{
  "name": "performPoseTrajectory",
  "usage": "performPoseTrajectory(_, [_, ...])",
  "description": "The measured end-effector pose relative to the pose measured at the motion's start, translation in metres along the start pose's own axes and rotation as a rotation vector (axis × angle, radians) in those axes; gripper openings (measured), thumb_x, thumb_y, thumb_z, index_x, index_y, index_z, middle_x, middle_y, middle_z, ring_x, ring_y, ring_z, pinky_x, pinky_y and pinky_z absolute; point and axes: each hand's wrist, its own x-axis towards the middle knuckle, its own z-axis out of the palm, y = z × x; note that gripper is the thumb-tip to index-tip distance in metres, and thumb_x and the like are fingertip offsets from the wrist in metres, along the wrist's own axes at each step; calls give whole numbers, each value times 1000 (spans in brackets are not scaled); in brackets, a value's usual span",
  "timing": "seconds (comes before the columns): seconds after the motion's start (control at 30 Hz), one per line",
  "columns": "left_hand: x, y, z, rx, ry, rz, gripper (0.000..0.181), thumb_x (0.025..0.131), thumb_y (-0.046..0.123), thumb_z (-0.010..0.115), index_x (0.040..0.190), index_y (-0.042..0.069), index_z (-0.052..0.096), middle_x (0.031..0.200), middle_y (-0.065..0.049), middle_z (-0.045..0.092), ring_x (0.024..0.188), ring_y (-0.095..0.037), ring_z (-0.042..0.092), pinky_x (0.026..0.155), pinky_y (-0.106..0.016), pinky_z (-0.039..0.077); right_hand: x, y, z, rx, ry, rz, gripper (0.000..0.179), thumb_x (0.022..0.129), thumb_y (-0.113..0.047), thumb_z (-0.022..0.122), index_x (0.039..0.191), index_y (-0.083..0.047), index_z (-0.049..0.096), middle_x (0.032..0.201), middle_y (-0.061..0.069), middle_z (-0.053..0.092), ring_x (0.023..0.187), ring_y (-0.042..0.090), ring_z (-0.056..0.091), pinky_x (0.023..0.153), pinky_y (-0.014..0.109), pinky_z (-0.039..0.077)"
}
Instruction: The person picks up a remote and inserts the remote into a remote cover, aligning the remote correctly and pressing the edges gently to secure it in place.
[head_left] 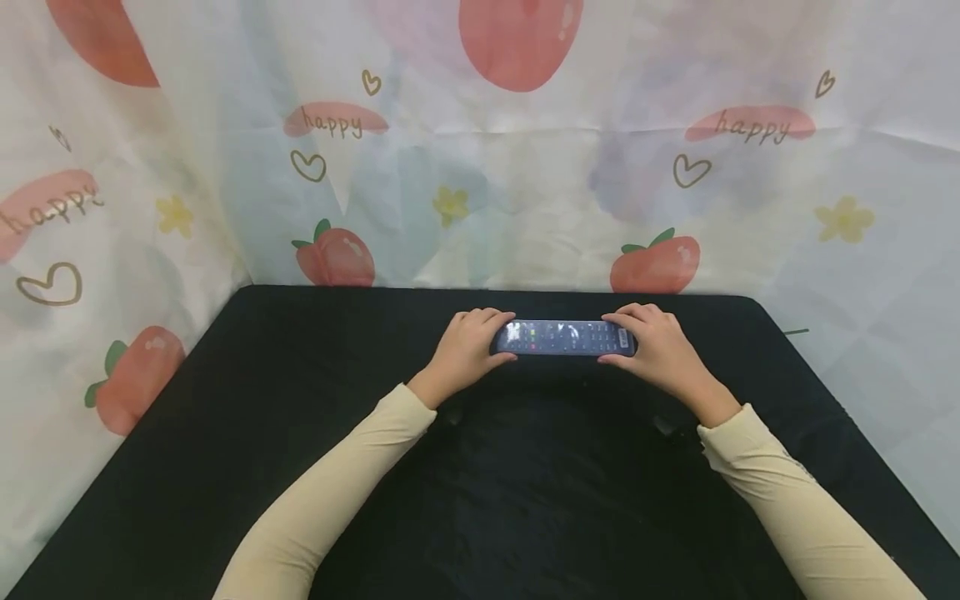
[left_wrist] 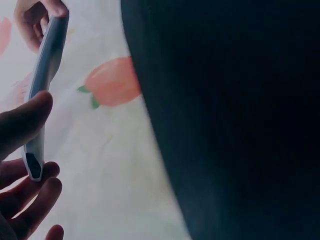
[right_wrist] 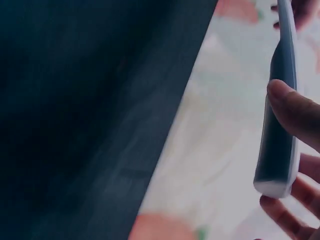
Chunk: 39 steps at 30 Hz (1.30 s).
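A dark remote control [head_left: 564, 337] is held sideways between both hands, its button face toward the head camera. My left hand [head_left: 470, 348] pinches its left end, thumb on the lower edge and fingers along the upper one. At the other end, my right hand [head_left: 651, 346] grips the remote in the same manner. Seen edge-on in the left wrist view, the remote [left_wrist: 49, 60] is slim, with the thumb [left_wrist: 30, 117] against one side. The right wrist view shows the remote [right_wrist: 277, 150] from its edge, raised off the table, the right thumb [right_wrist: 295, 107] across it.
Below the hands spreads a table with a black cloth [head_left: 555, 500]. A light curtain [head_left: 525, 183] printed with fruit, hearts and the word "happy" hangs behind its far edge and along the left. Small dark lumps [head_left: 666, 427] show on the cloth near the right wrist.
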Motion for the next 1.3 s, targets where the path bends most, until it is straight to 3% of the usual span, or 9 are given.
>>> performPoseTrajectory(0.17, [46, 23, 42, -144, -156, -87, 59, 79, 34, 74, 131, 12, 54, 123, -3, 62, 110, -17, 60, 92, -35, 47, -5, 51, -7, -39, -158, 129, 58, 69, -19, 82, 118, 0, 60, 115, 22, 58, 107, 41, 47, 86, 60, 32])
performPoseTrajectory(0.3, [75, 44, 71, -276, -237, -187, 57, 81, 26, 73, 132, 12, 52, 125, -4, 59, 111, -15, 59, 93, -30, 47, -8, 83, -9, -55, -260, 238, 57, 73, -18, 79, 122, 2, 57, 123, 27, 53, 111, 46, 44, 85, 63, 31])
performPoseTrajectory(0.43, [91, 60, 97, -361, -262, -275, 56, 80, 22, 74, 132, 12, 53, 125, -4, 59, 110, -14, 58, 92, -26, 48, -12, 104, -5, -33, -325, 327, 56, 74, -17, 77, 123, 2, 56, 126, 29, 52, 114, 49, 43, 85, 65, 30])
performPoseTrajectory(0.6, [98, 67, 119, -447, -265, -370, 56, 79, 19, 75, 131, 14, 55, 125, -3, 60, 108, -14, 60, 88, -26, 49, -13, 121, 4, 4, -368, 391, 54, 75, -15, 76, 122, 2, 56, 126, 28, 53, 115, 49, 43, 86, 66, 28])
performPoseTrajectory(0.8, [101, 67, 126, -451, -265, -473, 54, 80, 17, 74, 131, 18, 56, 130, 1, 59, 118, -16, 56, 96, -33, 44, -10, 132, 20, 24, -390, 429, 54, 76, -15, 75, 123, 4, 55, 125, 29, 53, 114, 50, 44, 86, 66, 28])
performPoseTrajectory(1.03, [104, 66, 125, -413, -290, -521, 54, 82, 19, 72, 134, 20, 53, 132, 2, 58, 122, -21, 51, 100, -34, 40, -7, 132, 31, 43, -412, 478, 55, 80, -14, 71, 127, 5, 50, 130, 31, 47, 118, 51, 42, 90, 68, 27])
performPoseTrajectory(1.17, [108, 61, 127, -435, -346, -492, 64, 84, 21, 71, 141, 18, 43, 141, 0, 50, 130, -22, 45, 105, -34, 38, -7, 133, 31, 67, -428, 517, 59, 81, -14, 70, 132, 5, 44, 135, 33, 42, 123, 51, 38, 93, 70, 25])
performPoseTrajectory(1.3, [107, 50, 124, -500, -386, -427, 77, 86, 22, 68, 149, 10, 24, 151, -6, 35, 135, -21, 40, 109, -32, 36, -7, 131, 26, 99, -434, 535, 74, 81, -16, 70, 141, 4, 31, 141, 35, 32, 127, 53, 31, 98, 72, 22])
